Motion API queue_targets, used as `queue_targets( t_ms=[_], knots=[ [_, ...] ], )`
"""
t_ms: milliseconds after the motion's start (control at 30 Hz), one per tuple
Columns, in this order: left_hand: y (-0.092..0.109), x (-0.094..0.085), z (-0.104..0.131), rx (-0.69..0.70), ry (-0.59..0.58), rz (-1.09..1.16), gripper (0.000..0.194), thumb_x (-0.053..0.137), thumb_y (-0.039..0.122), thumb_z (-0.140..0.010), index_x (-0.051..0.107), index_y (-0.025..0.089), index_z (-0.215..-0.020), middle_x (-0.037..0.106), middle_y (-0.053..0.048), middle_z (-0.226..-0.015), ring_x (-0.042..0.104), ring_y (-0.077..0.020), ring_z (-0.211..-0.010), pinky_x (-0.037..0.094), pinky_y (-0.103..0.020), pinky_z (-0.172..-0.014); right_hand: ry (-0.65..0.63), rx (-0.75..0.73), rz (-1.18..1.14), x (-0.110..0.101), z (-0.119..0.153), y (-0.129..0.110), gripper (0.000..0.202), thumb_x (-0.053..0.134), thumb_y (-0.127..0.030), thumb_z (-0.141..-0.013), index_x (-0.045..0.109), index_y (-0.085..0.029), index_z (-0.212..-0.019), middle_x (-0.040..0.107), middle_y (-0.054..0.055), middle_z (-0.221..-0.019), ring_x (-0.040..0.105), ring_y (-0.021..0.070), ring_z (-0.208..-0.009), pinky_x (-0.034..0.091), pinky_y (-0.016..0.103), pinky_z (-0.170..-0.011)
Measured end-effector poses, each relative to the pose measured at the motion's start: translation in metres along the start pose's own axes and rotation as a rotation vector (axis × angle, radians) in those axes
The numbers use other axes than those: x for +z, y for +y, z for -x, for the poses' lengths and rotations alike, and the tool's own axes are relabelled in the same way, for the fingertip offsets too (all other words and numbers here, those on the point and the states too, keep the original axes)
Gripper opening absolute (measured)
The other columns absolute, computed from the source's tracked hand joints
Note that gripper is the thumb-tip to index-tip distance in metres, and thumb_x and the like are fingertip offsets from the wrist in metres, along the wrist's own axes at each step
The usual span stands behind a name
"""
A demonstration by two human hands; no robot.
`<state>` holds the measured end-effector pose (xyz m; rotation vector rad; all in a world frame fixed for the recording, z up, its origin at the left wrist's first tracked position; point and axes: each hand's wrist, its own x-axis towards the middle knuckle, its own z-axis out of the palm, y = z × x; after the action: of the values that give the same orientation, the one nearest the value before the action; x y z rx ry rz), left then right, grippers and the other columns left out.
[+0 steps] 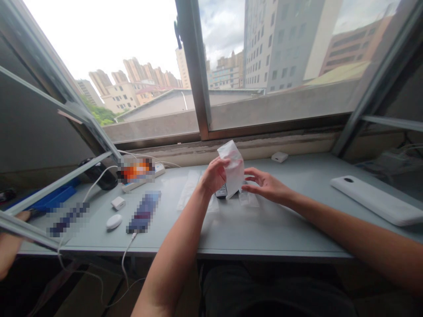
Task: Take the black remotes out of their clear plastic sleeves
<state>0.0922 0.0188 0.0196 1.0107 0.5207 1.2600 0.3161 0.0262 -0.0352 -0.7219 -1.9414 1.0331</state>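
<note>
My left hand [214,175] pinches a thin, whitish translucent plastic bag [234,165] by its upper left side and holds it up above the table. To the right of the bag is my right hand [262,184], its fingers and thumb apart, with nothing visible between them. Its fingertips come close to the bag's right edge; whether they touch it I cannot tell. Partly hidden under the bag lies a dark remote control [221,192] with small buttons. A clear plastic bag [249,199] is on the table below my right hand, and more clear plastic [188,191] lies left of the remote.
A white oblong device [376,199] lies at the right. On the left are a charging phone [144,213], a white oval case [114,222], a white adapter [118,203], a power strip [140,178] and cables. Another person's arm [9,246] shows at far left, beyond a metal frame.
</note>
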Motion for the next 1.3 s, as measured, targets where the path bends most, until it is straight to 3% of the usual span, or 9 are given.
queue_targets(
  t_ms=[100, 267, 600, 667, 767, 900, 1033, 1133, 1300],
  knots=[
    [0.001, 0.004, 0.004, -0.093, -0.009, -0.009, 0.045, 0.077, 0.031, -0.075, 0.075, 0.015, -0.117, 0.082, -0.014, -0.114, 0.076, -0.0347, -0.121, 0.062, -0.042, -0.103, -0.053, -0.012, -0.035, 0.001, 0.001, -0.009, 0.067, 0.088, -0.061, -0.087, 0.073, -0.027, -0.143, 0.071, 0.012, -0.147, 0.067, 0.036, -0.134, 0.053, 0.055, -0.117],
    [0.0, 0.0, 0.0, -0.102, 0.002, 0.007, 0.047, 0.072, 0.033, -0.08, 0.074, 0.016, -0.124, 0.082, -0.012, -0.115, 0.075, -0.0339, -0.123, 0.061, -0.044, -0.104, -0.143, 0.009, -0.01, -0.001, 0.004, -0.019, 0.041, 0.082, -0.064, -0.092, 0.083, -0.024, -0.1, 0.078, 0.009, -0.129, 0.071, 0.0347, -0.124, 0.051, 0.051, -0.116],
    [-0.005, -0.023, -0.024, 0.068, 0.362, 0.016, 0.04, 0.063, 0.025, -0.089, 0.074, 0.015, -0.125, 0.082, -0.008, -0.102, 0.078, -0.0198, -0.097, 0.062, -0.029, -0.093, 0.126, 0.166, -0.232, -0.002, 0.002, -0.013, 0.042, 0.093, -0.053, -0.081, 0.073, -0.023, -0.103, 0.079, 0.004, -0.099, 0.075, 0.0262, -0.095, 0.058, 0.043, -0.096],
    [-0.005, -0.022, -0.022, 0.074, 0.327, -0.001, 0.034, 0.068, 0.03, -0.091, 0.074, 0.014, -0.121, 0.082, -0.01, -0.108, 0.078, -0.0209, -0.101, 0.061, -0.03, -0.094, 0.146, 0.189, -0.265, -0.001, 0.0, -0.014, 0.048, 0.093, -0.056, -0.079, 0.075, -0.024, -0.109, 0.079, 0.005, -0.1, 0.074, 0.0254, -0.092, 0.059, 0.044, -0.094],
    [-0.005, -0.018, -0.015, 0.0, 0.108, -0.074, 0.041, 0.077, 0.042, -0.093, 0.075, 0.014, -0.124, 0.08, -0.013, -0.123, 0.077, -0.0255, -0.112, 0.061, -0.034, -0.098, 0.161, 0.187, -0.289, 0.0, -0.001, -0.014, 0.051, 0.092, -0.06, -0.079, 0.077, -0.023, -0.112, 0.079, 0.006, -0.101, 0.072, 0.0238, -0.088, 0.06, 0.042, -0.089],
    [-0.012, -0.018, -0.008, -0.165, -0.128, -0.181, 0.043, 0.081, 0.036, -0.092, 0.077, 0.014, -0.128, 0.079, -0.017, -0.127, 0.075, -0.0288, -0.114, 0.058, -0.04, -0.104, 0.206, 0.146, -0.3, 0.002, -0.002, -0.013, 0.052, 0.093, -0.06, -0.08, 0.078, -0.022, -0.11, 0.079, 0.006, -0.102, 0.069, 0.0212, -0.082, 0.061, 0.037, -0.077],
    [-0.021, -0.023, -0.012, -0.166, -0.03, -0.224, 0.03, 0.077, 0.034, -0.095, 0.081, 0.016, -0.118, 0.08, -0.014, -0.126, 0.073, -0.0294, -0.117, 0.056, -0.043, -0.108, 0.256, 0.069, -0.225, 0.001, -0.002, -0.014, 0.055, 0.09, -0.059, -0.086, 0.075, -0.021, -0.123, 0.075, 0.003, -0.086, 0.068, 0.0205, -0.076, 0.06, 0.036, -0.07],
    [-0.024, -0.026, -0.018, -0.099, 0.134, -0.198, 0.021, 0.072, 0.034, -0.099, 0.082, 0.021, -0.112, 0.079, -0.011, -0.131, 0.073, -0.0282, -0.122, 0.059, -0.039, -0.105, 0.321, -0.012, -0.134, 0.002, 0.0, -0.017, 0.053, 0.089, -0.056, -0.089, 0.075, -0.023, -0.127, 0.076, 0.005, -0.092, 0.072, 0.0236, -0.084, 0.064, 0.04, -0.077],
    [-0.023, -0.027, -0.023, -0.013, 0.289, -0.123, 0.014, 0.072, 0.03, -0.098, 0.08, 0.022, -0.104, 0.081, -0.01, -0.124, 0.074, -0.0281, -0.121, 0.063, -0.036, -0.095, 0.302, -0.149, 0.025, 0.005, 0.003, -0.018, 0.033, 0.077, -0.054, -0.099, 0.084, -0.029, -0.12, 0.071, 0.011, -0.14, 0.066, 0.0339, -0.135, 0.063, 0.051, -0.107]
  ],
)
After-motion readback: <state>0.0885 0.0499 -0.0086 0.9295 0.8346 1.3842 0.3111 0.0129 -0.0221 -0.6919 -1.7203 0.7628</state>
